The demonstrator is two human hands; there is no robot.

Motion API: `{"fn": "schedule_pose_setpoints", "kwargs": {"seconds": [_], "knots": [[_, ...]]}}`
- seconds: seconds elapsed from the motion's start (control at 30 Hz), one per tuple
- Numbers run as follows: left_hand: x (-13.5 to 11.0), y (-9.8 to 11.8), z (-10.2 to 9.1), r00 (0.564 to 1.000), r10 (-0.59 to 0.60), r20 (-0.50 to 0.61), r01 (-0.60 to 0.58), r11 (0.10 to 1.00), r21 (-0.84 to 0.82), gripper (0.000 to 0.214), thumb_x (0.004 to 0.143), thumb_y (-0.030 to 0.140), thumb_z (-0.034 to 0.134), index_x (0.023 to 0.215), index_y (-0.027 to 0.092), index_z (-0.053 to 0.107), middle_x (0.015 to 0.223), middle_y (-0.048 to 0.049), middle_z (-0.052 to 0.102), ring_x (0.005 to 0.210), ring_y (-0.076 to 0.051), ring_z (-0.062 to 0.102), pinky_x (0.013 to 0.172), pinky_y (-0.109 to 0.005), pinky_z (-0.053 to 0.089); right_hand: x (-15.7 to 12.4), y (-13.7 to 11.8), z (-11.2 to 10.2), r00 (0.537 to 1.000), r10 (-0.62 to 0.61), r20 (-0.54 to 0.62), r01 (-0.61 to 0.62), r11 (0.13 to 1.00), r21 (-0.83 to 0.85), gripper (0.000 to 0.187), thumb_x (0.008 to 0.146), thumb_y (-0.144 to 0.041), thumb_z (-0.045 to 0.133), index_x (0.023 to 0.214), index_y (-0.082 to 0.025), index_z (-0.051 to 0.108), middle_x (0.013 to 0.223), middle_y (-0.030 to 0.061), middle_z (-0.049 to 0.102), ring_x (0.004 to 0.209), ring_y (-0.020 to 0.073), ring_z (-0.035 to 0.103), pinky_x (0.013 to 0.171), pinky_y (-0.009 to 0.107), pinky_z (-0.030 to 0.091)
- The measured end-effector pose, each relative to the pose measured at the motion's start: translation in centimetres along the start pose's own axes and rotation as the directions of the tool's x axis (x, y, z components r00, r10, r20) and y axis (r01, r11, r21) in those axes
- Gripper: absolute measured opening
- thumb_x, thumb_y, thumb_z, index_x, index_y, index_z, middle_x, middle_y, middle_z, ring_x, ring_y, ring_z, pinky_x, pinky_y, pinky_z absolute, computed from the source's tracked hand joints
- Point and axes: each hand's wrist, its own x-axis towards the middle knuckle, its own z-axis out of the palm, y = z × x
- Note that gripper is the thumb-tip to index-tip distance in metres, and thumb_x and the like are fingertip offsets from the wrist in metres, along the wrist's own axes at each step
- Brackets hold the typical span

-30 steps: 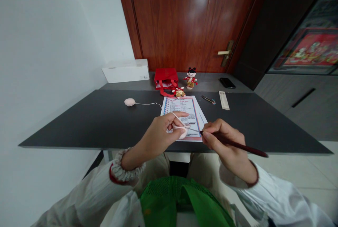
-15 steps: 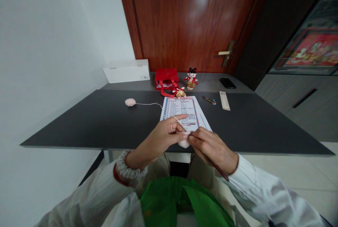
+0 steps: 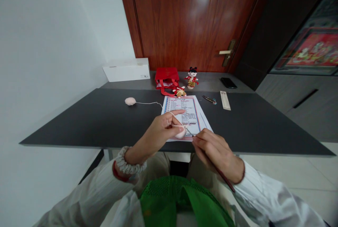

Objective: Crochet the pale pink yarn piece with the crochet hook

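Left hand [image 3: 157, 137] pinches a small pink crocheted piece [image 3: 181, 133]; right hand [image 3: 217, 157] grasps a hook [image 3: 219, 171]; yarn ball [image 3: 130, 101] lies far left, joined by a strand.

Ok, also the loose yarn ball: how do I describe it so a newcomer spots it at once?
Start at the reddish-brown door and come down to the dark tabletop. Left of the printed sheet lies a small pale pink yarn ball. Unlike its neighbours, it trails a thin pale strand rightward to the sheet's edge, toward the pink piece in the left hand.

Printed sheet [image 3: 179, 109]: txt too small to read
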Motion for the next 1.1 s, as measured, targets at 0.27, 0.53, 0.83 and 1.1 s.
{"fn": "schedule_pose_setpoints", "kwargs": {"seconds": [0.27,0.53,0.83,1.1], "knots": [[-0.3,-0.7,-1.0,0.997,-0.001,0.081,-0.009,0.992,0.123,0.006,0.074,0.017,0.068,0.076,0.014,0.064,0.123,-0.0131,0.063,0.104,-0.025,0.063,0.09,-0.037,0.045,0.2,0.2,-2.0,0.843,0.523,0.122,-0.517,0.73,0.447,0.008,0.087,-0.017,0.057,0.08,-0.02,0.056,0.07,0.0002,0.06,0.063,0.0127,0.055,0.055,0.024,0.042],[-0.5,-0.5,-1.0,0.994,0.02,0.107,-0.029,0.996,0.084,0.007,0.074,0.015,0.067,0.072,0.013,0.061,0.134,-0.0132,0.055,0.101,-0.022,0.066,0.089,-0.034,0.047,0.5,1.7,-0.7,0.669,0.667,0.328,-0.527,0.116,0.842,0.018,0.082,-0.023,0.064,0.069,-0.018,0.054,0.054,-0.0047,0.053,0.044,0.0066,0.04,0.041,0.019,0.029],[-0.2,0.0,0.9,1.0,-0.01,0.028,0.013,0.992,-0.124,0.015,0.072,0.014,0.069,0.086,0.016,0.068,0.079,-0.0034,0.065,0.096,-0.02,0.06,0.089,-0.033,0.042,0.5,-0.4,1.9,0.847,0.514,-0.136,-0.392,0.776,0.494,0.008,0.087,-0.013,0.055,0.086,-0.022,0.054,0.072,0.0009,0.06,0.062,0.013,0.054,0.055,0.026,0.044],[0.2,-0.7,0.0,0.94,-0.189,0.282,0.291,0.877,-0.382,0.041,0.07,0.014,0.072,0.11,0.017,0.064,0.084,-0.0018,0.062,0.082,-0.014,0.057,0.084,-0.031,0.04,-0.9,1.2,2.0,0.981,0.083,-0.174,-0.039,0.969,0.242,0.025,0.086,-0.006,0.054,0.104,-0.022,0.053,0.085,0.0053,0.062,0.072,0.0161,0.056,0.062,0.03,0.047]]}}
